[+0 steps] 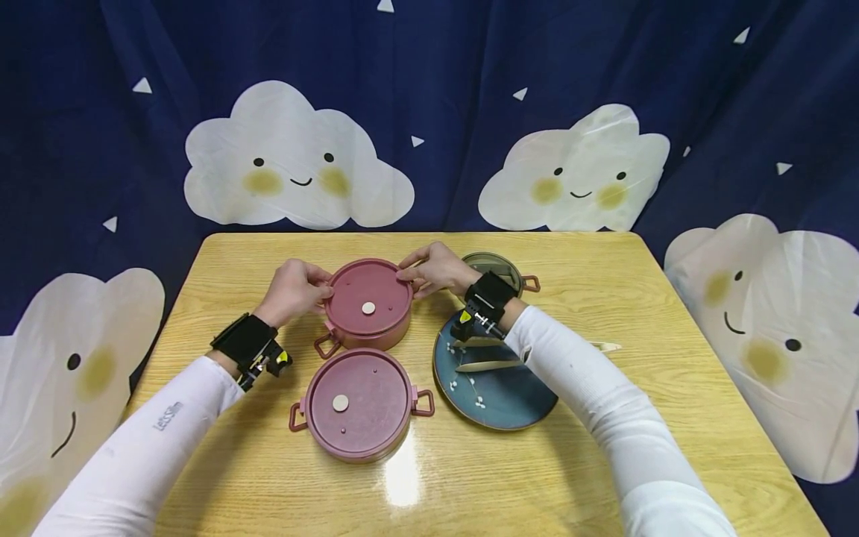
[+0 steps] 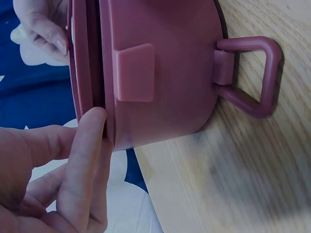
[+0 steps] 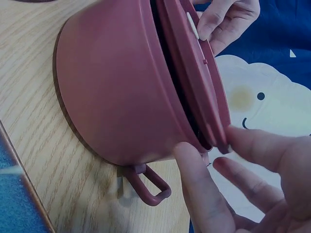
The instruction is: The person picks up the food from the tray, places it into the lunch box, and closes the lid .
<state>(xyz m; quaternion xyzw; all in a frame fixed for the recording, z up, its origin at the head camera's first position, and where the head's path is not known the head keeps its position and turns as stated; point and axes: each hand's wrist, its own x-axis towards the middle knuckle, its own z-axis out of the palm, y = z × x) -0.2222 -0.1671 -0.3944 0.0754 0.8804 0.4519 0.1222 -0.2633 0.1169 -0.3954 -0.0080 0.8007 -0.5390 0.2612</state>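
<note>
A dark pink pot (image 1: 379, 341) stands on the table, its round lid (image 1: 365, 287) with a small white knob resting slightly askew over the rim. In both wrist views a dark gap shows between lid and pot (image 3: 116, 92). At the lid's left edge my left hand (image 1: 293, 291) pinches the rim, with fingertips (image 2: 92, 119) at the gap. Opposite, my right hand (image 1: 436, 270) holds the lid's right edge between thumb and fingers. A loop handle (image 2: 267, 77) sticks out from the pot's side. The pot's inside is hidden.
A similar lidded pink pot (image 1: 359, 399) stands in front. To the right lies a blue plate (image 1: 496, 410) bearing pale wooden utensils (image 1: 490, 365), partly hidden by my right arm. Behind that arm sits a smaller round pot (image 1: 493, 261) with a greenish top. A curtain with clouds hangs beyond the table.
</note>
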